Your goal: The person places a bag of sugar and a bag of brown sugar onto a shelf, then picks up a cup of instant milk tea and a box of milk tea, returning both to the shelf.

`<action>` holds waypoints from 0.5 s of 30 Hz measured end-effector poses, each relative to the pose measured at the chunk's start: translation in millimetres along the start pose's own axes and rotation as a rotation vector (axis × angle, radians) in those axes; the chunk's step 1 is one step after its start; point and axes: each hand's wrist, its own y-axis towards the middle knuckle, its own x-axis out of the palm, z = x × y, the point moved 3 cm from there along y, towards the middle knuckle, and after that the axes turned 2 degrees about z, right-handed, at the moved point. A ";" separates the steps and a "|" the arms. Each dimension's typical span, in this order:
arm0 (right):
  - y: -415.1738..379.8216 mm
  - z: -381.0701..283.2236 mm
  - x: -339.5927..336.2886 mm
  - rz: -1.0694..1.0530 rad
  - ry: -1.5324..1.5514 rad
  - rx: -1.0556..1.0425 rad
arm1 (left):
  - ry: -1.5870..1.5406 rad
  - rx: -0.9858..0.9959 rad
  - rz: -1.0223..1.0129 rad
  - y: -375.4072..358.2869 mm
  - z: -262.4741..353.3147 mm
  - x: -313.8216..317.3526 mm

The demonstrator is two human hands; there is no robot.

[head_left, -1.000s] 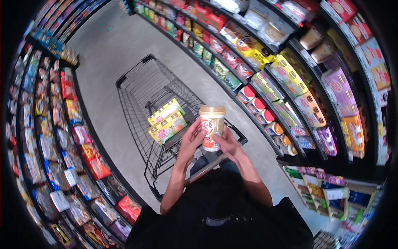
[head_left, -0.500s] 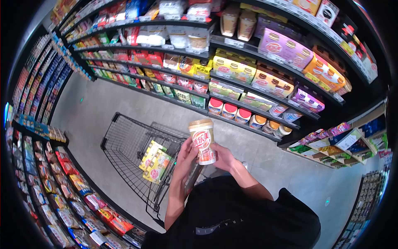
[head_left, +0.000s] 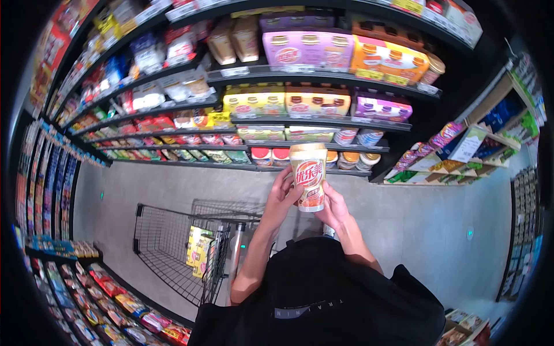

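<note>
A cup of instant milk tea (head_left: 310, 176), with a cream lid and red and white lettering, is held upright in front of my chest. My left hand (head_left: 284, 191) wraps its left side, thumb across the front. On the cup's lower right, my right hand (head_left: 333, 206) presses with its fingers, partly hidden behind the cup. To the left stands a black wire shopping cart (head_left: 164, 228), its handle close to my left forearm. Inside the cart lie yellow printed multipacks (head_left: 199, 248).
Ahead runs a shelf unit (head_left: 323, 122) with purple multipacks (head_left: 309, 49), orange multipacks (head_left: 389, 57) and several jars along the bottom. Packaged snacks (head_left: 124, 303) fill a rack at lower left. A wooden display (head_left: 467, 150) stands at the right. Grey floor (head_left: 398, 230) lies between.
My view has turned right, so the shelves ahead look more level and the cart sits lower. The cup and both hands appear farther right and higher, with both hands still on the cup.
</note>
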 end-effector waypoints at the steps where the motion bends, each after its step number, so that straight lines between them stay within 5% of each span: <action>1: -4.7 -14.6 -6.5 0.029 0.001 -0.020 | 0.019 0.041 -0.011 9.9 -2.4 14.8; 15: -81.3 -209.6 -93.6 0.217 -0.155 -0.371 | 0.007 0.033 -0.256 123.7 -52.5 214.0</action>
